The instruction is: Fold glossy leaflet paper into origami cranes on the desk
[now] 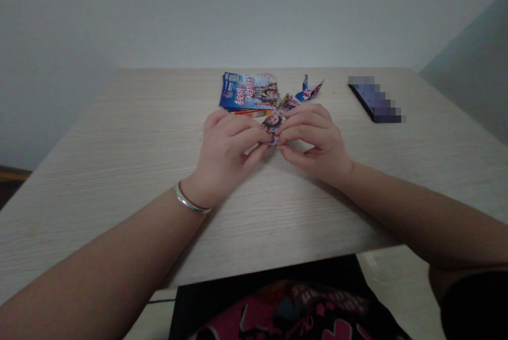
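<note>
Between my two hands is a small folded piece of printed paper (pixel 273 121) with a picture on it, held just over the table. My left hand (pixel 232 144), with a silver bangle at its wrist, pinches the near left part of the paper between thumb and fingers. From the other side my right hand (pixel 313 141) grips it with thumb and fingertips, which partly cover it. Right behind the hands lies a stack of blue printed leaflets (pixel 248 91). A folded paper crane (pixel 310 91) in blue and red stands beyond my right hand.
A dark phone (pixel 375 100), partly blurred out, lies at the back right of the pale wooden table (pixel 119 170). The table's far edge meets a plain wall (pixel 254 11). Its near edge runs just above my lap.
</note>
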The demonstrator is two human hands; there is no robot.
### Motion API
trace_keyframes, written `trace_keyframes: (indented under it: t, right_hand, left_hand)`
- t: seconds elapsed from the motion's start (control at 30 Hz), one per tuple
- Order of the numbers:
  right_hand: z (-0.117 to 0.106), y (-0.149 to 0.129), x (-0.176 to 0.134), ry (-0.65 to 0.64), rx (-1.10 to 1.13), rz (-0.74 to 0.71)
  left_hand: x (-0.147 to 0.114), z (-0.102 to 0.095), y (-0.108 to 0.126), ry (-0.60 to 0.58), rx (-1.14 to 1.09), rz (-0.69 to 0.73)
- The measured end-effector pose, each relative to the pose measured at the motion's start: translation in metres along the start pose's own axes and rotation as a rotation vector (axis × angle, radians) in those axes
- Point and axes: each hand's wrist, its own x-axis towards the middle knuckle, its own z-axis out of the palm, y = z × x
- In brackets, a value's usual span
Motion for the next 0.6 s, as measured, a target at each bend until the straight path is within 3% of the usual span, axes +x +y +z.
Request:
trace_keyframes:
  t: [0.4,0.6]
  right_hand:
    - [0.0014,-0.0022,0.0013,-0.031,-0.051,0.094]
    - [0.0030,-0.0006,0.0002,0.014,-0.063,0.074]
  left_hand:
    - [0.0031,-0.0019,0.0022,-0.042,0.069,0.010]
    - [0.0035,-0.0020,0.0025,0.008,0.035,0.023]
